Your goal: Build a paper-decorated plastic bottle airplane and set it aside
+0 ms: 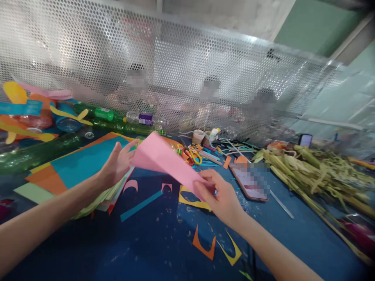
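Observation:
A folded pink paper (164, 158) is held up above the blue table, its near right end pinched in my right hand (219, 193). My left hand (118, 164) has its fingers spread at the paper's left edge, with no grip on it visible. Beneath my left forearm lies a stack of coloured sheets, with a blue sheet (84, 160) on top. Below the pink paper are a blue strip (142, 206), a yellow offcut (191, 199) and an orange offcut (205, 246).
Plastic bottles (67, 123) with paper shapes stand at the back left. Scissors (195, 155) lie among scraps behind my right hand. A phone (249, 181) and dried husks (307, 175) are at the right. People sit behind a perforated metal screen (181, 50).

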The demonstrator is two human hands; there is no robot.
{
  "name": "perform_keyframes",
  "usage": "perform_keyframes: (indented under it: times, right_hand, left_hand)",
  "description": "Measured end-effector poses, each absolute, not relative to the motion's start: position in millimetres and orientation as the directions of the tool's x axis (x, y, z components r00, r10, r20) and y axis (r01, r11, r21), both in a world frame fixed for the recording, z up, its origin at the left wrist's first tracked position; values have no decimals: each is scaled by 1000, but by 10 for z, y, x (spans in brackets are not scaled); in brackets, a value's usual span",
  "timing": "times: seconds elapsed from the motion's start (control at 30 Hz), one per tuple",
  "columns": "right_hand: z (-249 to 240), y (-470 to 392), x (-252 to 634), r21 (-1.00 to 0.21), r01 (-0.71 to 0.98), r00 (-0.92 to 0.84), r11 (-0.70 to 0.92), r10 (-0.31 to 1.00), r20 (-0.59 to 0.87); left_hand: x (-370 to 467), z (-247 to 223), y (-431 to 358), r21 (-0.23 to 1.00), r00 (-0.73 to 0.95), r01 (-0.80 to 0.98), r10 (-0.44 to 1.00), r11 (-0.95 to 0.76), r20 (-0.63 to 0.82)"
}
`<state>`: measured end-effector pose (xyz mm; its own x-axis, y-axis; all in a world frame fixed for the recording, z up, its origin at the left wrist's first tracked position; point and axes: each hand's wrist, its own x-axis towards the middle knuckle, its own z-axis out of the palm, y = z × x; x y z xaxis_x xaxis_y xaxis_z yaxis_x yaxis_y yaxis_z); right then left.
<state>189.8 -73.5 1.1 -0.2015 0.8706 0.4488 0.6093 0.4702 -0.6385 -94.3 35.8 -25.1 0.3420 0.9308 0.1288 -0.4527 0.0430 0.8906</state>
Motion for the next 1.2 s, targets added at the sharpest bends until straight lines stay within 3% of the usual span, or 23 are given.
perform_keyframes:
  times: [0.07,0.13,0.2,0.3,0.43,0.63,0.73,0.87,0.93,1.07,1.2]
  right_hand:
    - [5,-670,1916,-829,422,-70,367,925,374]
    - [-30,-594,1915,-963,119,-1,242,970,244]
    - [-95,-527,1898,-983,-110,28,149,989,147]
    - [-220,-466,1866,-974,-224,0,41,999,42]
    - [-306,-447,1851,-983,-177,36,45,999,39]
    - [-250,-429,1920,-985,92,158,148,974,161]
    - [-282,-391,1986,-990,48,121,132,983,137]
    - [-331,-334,2043,-990,-125,62,-68,995,-76]
    - [-332,-306,2054,-988,-128,88,-81,992,-93]
    - [-308,-269,2090,-999,35,165,15,986,20]
    - [-263,-290,2169,-902,405,199,147,949,244]
  left_hand:
    - [-928,-300,374,868,337,-489,937,86,97]
    - [-884,-328,364,870,419,-461,907,172,43]
    - [-796,-349,335,882,503,-401,864,245,-11]
    - [-596,-391,283,898,611,-313,789,308,-58]
    - [-380,-459,243,919,470,-304,879,249,-83]
    - [-409,-486,210,930,279,-316,955,186,-96]
    - [-442,-441,162,946,235,-278,967,168,-103]
    - [-428,-424,114,953,346,-278,938,120,-18]
    - [-417,-441,110,955,391,-268,920,128,-13]
    - [-410,-479,118,958,424,-245,905,147,-30]
    - [-417,-504,135,952,386,-272,922,137,-22]
